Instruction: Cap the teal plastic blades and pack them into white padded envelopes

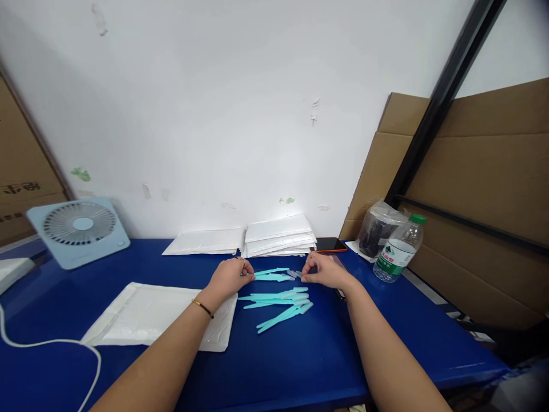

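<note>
My left hand (231, 277) is closed in a pinch on the handle end of a teal eyebrow razor (271, 271); another lies just below it. Small clear blade caps (292, 274) lie by the far ends of these razors. On the right of the caps, my right hand (325, 270) has thumb and forefinger together, and what they hold is too small to make out. Closer to me, several more teal razors (274, 297) lie in loose groups on the blue table (300, 366), with pale covers over their heads at the right.
A white padded envelope (158, 312) lies under my left forearm. Stacks of white envelopes (278, 236) stand along the wall, with a phone (329, 245) beside them. A light blue fan (81, 229) is at left; a water bottle (397, 252) and a bagged dark container (375, 232) are at right.
</note>
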`<state>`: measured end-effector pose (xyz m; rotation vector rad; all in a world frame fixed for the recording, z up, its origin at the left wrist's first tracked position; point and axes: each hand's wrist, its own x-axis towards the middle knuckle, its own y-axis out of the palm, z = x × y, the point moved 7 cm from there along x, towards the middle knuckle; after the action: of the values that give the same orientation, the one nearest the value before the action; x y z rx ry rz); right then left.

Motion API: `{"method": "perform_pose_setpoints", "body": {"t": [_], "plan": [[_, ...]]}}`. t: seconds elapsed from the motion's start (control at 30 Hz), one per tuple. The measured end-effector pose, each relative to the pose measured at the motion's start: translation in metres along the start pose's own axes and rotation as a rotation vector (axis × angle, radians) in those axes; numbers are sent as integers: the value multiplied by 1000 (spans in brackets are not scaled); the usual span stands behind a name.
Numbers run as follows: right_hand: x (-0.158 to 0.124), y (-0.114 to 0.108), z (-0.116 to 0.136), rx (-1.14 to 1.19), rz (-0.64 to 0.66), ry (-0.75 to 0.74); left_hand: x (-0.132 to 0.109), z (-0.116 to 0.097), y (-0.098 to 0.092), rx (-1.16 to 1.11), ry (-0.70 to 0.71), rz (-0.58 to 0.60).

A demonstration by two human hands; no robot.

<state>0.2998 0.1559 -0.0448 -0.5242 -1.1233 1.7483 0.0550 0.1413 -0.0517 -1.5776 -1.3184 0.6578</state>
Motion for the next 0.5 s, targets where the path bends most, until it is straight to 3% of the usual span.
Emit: {"method": "perform_pose_setpoints", "body": {"t": [0.1, 0.17, 0.3, 0.5], "plan": [[-3, 13, 6, -9, 157, -46, -3, -14, 8, -50, 73, 63], [-2, 18, 10, -23, 187, -61, -5, -23, 14, -62, 125, 106], [1, 21, 18, -25, 128, -82, -8, -29, 19, -51, 189, 130], [2, 16, 23, -66, 9, -115, -5, -25, 14, 22, 176, 73]]}}
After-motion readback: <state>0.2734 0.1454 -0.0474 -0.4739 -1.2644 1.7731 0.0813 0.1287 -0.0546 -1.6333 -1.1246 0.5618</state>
